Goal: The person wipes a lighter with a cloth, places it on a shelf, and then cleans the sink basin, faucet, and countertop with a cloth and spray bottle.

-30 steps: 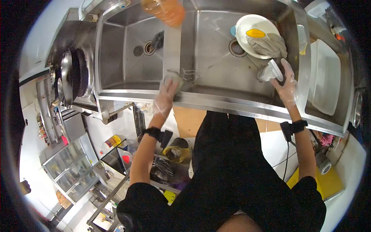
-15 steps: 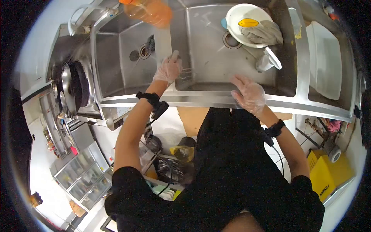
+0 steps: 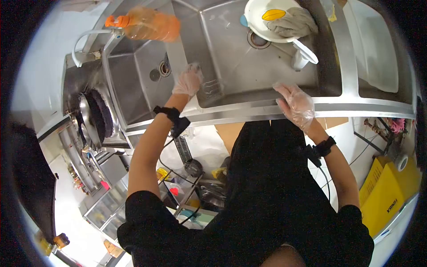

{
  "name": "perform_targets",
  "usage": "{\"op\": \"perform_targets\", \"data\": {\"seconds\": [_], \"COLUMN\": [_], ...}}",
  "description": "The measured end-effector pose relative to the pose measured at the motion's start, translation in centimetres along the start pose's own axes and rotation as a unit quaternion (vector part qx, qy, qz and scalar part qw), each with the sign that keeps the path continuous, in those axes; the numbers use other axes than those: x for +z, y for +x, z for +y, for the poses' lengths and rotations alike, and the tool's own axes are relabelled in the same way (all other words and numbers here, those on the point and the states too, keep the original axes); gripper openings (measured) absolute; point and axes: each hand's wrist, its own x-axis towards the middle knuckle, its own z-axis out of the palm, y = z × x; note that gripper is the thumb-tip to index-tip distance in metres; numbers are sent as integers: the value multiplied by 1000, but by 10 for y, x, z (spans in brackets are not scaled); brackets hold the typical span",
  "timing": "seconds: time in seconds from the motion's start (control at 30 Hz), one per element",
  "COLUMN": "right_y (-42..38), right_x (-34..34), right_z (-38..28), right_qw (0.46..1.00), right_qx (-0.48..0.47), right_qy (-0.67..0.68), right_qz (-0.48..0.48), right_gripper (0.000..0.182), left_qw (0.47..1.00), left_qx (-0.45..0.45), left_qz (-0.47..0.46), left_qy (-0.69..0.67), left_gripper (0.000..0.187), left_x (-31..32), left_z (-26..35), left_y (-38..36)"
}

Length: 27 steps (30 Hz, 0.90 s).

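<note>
My left hand (image 3: 188, 81), in a clear plastic glove, is at the steel divider (image 3: 176, 55) between two sink basins. Its fingertips are blurred, so whether they hold something does not show. Over the front of the larger basin (image 3: 240, 73), my right hand (image 3: 297, 106), gloved too, is open with thumb and fingers apart and nothing in it. Beyond it, a white bowl (image 3: 254, 18) holds a grey cloth (image 3: 293, 23) and a yellow oval piece (image 3: 273, 14). A white-handled object (image 3: 303, 55) lies near the bowl. Behind my left hand is a bottle of orange liquid (image 3: 153, 26).
A white faucet (image 3: 91, 33) curves beside the smaller basin (image 3: 126, 73). Several pans (image 3: 91, 118) stand at the left. Right of the larger basin is a translucent white tub (image 3: 371, 44). A yellow box (image 3: 384, 191) is on the floor at the right.
The view has shifted, and more of the orange bottle shows at the top left. My right hand appears slightly lower and further right; my left fingers look more curled.
</note>
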Motion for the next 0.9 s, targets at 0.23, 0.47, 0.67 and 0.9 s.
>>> {"op": "perform_targets", "data": {"seconds": [0.23,0.47,0.67,0.9], "right_y": [-6,-9,-7,-9], "right_x": [14,13,13,17], "right_z": [15,16,14,19], "right_qw": [998,996,991,995], "right_qx": [-31,-38,-70,-59], "right_qy": [11,-57,-79,-59], "right_qz": [57,52,84,58], "right_gripper": [35,34,33,31], "left_qw": [948,988,973,998], "left_qx": [243,117,191,48], "left_qz": [-169,0,-109,19], "left_qy": [117,102,72,-25], "left_gripper": [16,18,21,21], "left_x": [2,22,24,17], "left_z": [10,-3,12,-15], "left_y": [-25,-18,-46,-10]}}
